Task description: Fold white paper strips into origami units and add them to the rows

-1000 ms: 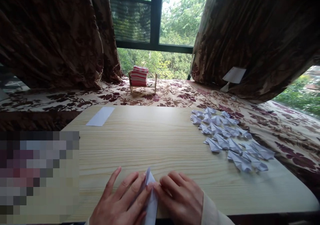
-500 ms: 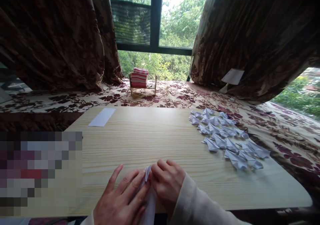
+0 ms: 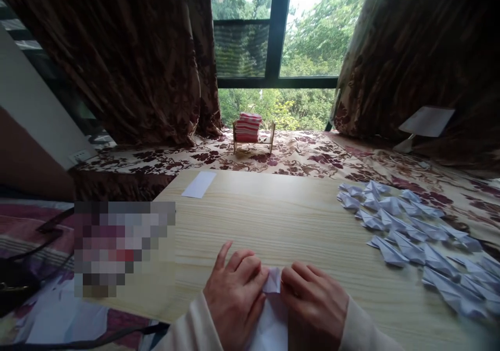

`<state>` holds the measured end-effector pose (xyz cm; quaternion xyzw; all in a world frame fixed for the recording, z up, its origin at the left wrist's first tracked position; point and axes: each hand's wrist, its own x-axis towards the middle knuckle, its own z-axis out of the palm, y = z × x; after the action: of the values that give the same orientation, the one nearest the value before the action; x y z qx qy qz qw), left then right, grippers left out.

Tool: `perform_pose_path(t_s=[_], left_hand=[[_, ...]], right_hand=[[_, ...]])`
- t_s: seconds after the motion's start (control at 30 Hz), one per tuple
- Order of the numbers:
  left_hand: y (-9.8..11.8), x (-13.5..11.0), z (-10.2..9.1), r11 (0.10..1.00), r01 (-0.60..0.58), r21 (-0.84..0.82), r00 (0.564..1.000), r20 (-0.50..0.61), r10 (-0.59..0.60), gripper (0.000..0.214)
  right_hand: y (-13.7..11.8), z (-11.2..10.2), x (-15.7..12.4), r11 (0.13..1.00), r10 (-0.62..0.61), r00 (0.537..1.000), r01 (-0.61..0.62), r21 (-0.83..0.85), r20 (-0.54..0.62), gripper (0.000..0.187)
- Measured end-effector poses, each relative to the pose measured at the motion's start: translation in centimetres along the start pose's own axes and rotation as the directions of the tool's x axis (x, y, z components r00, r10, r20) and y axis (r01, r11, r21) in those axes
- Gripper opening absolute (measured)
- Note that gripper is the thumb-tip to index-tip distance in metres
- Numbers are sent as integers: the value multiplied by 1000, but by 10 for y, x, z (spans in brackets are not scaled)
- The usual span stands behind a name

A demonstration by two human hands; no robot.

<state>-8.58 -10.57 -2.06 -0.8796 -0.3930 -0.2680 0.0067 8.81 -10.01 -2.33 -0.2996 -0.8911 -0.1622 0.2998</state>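
A white sheet of paper [image 3: 271, 322] lies at the table's near edge between my hands, its top end folded over into a small flap. My left hand [image 3: 236, 293] is bent over the paper's left side, with fingertips against the folded flap. Curled in a loose fist, my right hand [image 3: 316, 299] grips the paper's right edge beside the fold. The right thumb is mostly hidden. To the right are several folded white paper pieces [image 3: 406, 247] with pointed ends, set close together in rows.
A flat white paper strip [image 3: 199, 184] lies at the wooden table's [image 3: 258, 221] far left. A blurred-out patch [image 3: 125, 247] covers the left side. Beyond, a small rack [image 3: 272, 137] holds striped red-and-white cloths [image 3: 249, 127], and a white lamp [image 3: 427, 122] stands right on the floral cloth.
The view has turned left, so things appear farther right. The paper's folded end now shows as a wider flap between my hands, and my left fingers have curled more.
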Motion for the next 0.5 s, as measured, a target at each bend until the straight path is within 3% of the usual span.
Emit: perform_pose_path(t_s=[0.17, 0.37, 0.5], left_hand=[[-2, -7, -5, 997, -40, 61, 997, -70, 45, 23], [-19, -24, -13, 954, -221, 203, 959, -134, 250, 21], [-19, -23, -18, 969, -155, 191, 969, -162, 187, 21]], right_hand=[[-1, -2, -1, 998, 18, 1000, -18, -53, 2, 43], [-1, -1, -1, 997, 10, 1000, -9, -79, 10, 40], [-2, 0, -2, 998, 0, 1000, -1, -70, -16, 45]])
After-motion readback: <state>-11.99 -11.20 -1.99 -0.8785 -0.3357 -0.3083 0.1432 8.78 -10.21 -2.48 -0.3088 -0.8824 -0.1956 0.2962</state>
